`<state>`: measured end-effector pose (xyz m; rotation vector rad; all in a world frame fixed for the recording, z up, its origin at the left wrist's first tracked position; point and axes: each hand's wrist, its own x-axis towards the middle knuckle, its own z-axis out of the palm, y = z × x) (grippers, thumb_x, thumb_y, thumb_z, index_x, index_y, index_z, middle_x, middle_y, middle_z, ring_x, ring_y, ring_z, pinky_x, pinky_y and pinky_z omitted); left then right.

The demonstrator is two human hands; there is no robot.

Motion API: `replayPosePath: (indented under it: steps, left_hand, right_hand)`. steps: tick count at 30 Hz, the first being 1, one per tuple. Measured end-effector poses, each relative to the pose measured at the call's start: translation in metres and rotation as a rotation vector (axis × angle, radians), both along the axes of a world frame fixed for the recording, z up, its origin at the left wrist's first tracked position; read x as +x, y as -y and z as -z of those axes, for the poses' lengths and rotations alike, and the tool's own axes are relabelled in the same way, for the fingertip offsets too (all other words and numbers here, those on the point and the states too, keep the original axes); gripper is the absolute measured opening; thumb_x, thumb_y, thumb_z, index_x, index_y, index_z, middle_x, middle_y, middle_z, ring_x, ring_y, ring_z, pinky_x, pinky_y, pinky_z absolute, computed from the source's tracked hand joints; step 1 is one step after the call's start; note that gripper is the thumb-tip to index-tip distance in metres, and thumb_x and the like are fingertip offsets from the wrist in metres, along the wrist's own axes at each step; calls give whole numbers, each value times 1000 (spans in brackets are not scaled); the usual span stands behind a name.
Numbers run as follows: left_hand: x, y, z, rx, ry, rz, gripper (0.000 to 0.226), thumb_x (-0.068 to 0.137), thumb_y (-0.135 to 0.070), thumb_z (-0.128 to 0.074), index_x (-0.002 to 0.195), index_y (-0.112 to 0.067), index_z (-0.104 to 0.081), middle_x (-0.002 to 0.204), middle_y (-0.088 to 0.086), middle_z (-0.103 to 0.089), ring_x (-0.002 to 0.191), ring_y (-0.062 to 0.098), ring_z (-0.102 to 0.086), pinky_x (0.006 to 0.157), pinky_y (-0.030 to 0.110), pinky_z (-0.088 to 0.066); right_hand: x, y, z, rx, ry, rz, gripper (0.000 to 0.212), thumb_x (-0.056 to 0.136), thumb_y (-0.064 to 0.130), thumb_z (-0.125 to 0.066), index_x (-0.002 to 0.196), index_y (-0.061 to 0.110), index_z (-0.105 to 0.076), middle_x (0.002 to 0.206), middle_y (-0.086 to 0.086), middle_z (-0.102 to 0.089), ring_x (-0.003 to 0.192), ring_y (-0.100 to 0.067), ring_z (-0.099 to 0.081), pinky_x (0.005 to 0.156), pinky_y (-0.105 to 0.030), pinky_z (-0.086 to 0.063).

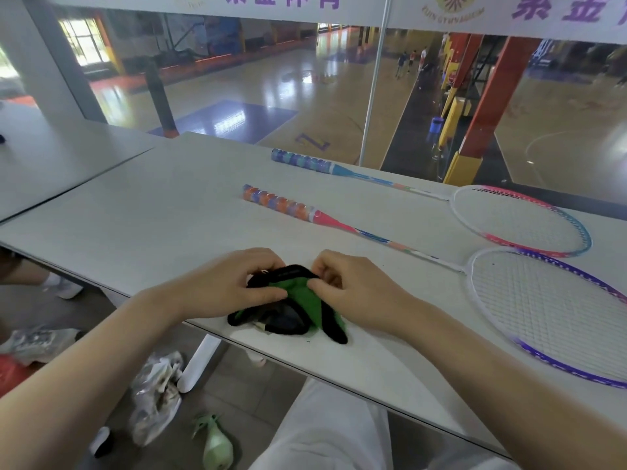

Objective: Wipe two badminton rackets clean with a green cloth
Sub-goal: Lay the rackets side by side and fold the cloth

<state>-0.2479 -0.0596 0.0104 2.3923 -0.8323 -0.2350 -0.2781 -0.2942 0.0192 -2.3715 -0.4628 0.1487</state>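
Both my hands are on the cloth (307,300), a green piece with black edging, bunched on the counter (152,205) at its near edge. My left hand (224,286) has its fingers (268,293) curled down, thumb and fingertips pinching a fold on the left of the bundle. My right hand (359,290) does the same from the other side, its fingers pinching the green part at the top. Neither hand holds anything else.

The two rackets lie untouched beyond my right fingers. The near racket (556,317), with an orange-and-blue grip and purple head, runs from just past my fingertips out to the right. The far racket (522,220), with a blue grip and pink-and-blue head, lies behind it, close to the glass (339,79).

I judge the wiping has not begun; I seem to be sorting the cloth into a usable pad.

What could go wrong: the cloth sits right at the counter's edge under my fingers, so a loose pinch could let it slide off to the floor, where there is litter. If I wipe with it bunched, the black edging could snag the strings. Pushing on the near racket one-handed could also shove it into the far one.
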Motion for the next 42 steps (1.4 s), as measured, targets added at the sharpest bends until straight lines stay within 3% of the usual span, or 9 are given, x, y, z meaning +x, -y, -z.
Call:
replayPosePath:
  steps: [7, 12, 18, 23, 27, 30, 33, 37, 42]
  left_hand:
    - [-2, -13, 2, -151, -96, -76, 25, 84, -51, -61, 103, -34, -61, 106, -15, -67, 108, 7, -61, 92, 34, -48]
    - [1, -8, -1, -183, -40, -90, 15, 93, -27, -66, 94, -38, -56, 95, -13, -66, 97, 7, -64, 83, 34, -50]
    - [11, 0, -35, -473, -79, -149, 21, 88, -35, -59, 99, -17, -62, 93, 17, -61, 86, 13, -57, 81, 35, -47]
    - [15, 31, -73, -663, -82, -169, 18, 98, -17, -56, 116, -13, -57, 107, -2, -68, 99, 5, -64, 82, 22, -51]
    - [25, 42, -106, -817, 35, -320, 16, 100, -16, -53, 114, -14, -61, 105, 2, -71, 100, 17, -68, 91, 44, -55]
    - [36, 37, -123, -823, 103, -367, 11, 100, -14, -53, 102, -19, -63, 94, -1, -68, 91, 14, -65, 92, 41, -53]
    - [40, 32, -123, -799, 113, -387, 15, 100, -13, -53, 96, -23, -63, 89, -5, -68, 85, 9, -65, 83, 31, -55]
    - [27, 22, -109, -787, 17, -374, 13, 101, -10, -51, 102, -19, -61, 86, -13, -69, 80, 4, -65, 69, 18, -51]
    - [-15, -1, -75, -732, -146, -303, 13, 97, -28, -54, 95, -18, -61, 81, -9, -62, 76, 7, -59, 69, 23, -53]
  right_hand:
    - [12, 4, -29, 263, -59, 95, 21, 95, 13, -56, 106, 29, -63, 102, 10, -68, 88, -11, -67, 74, -23, -52]
    - [27, 4, -48, 253, 44, 90, 22, 95, 13, -56, 101, 30, -68, 89, 21, -67, 80, 6, -61, 76, -11, -45]
    - [53, -2, -88, 115, 335, 96, 18, 96, 23, -56, 107, 30, -68, 93, 14, -63, 78, 3, -53, 68, 0, -34]
    - [74, -23, -133, -25, 489, -9, 19, 95, 25, -56, 109, 28, -68, 105, 9, -65, 97, -6, -56, 84, -23, -44]
    - [82, -34, -166, -74, 561, -29, 18, 93, 33, -58, 108, 28, -66, 94, 13, -61, 83, -2, -55, 73, -19, -44]
    - [81, -24, -184, -141, 362, -22, 32, 88, 47, -66, 108, 22, -63, 91, 13, -60, 81, -1, -58, 72, -19, -49]
    - [79, -5, -184, -258, 54, -108, 34, 85, 37, -73, 110, 16, -67, 105, -3, -70, 90, -14, -65, 83, -30, -54]
    - [70, 5, -172, -218, 77, -87, 16, 87, 33, -71, 90, 16, -71, 87, -3, -69, 72, -14, -61, 68, -27, -50]
    - [41, -1, -146, -105, -132, -234, 20, 89, 28, -70, 99, 11, -72, 95, -6, -74, 86, -24, -71, 70, -22, -56]
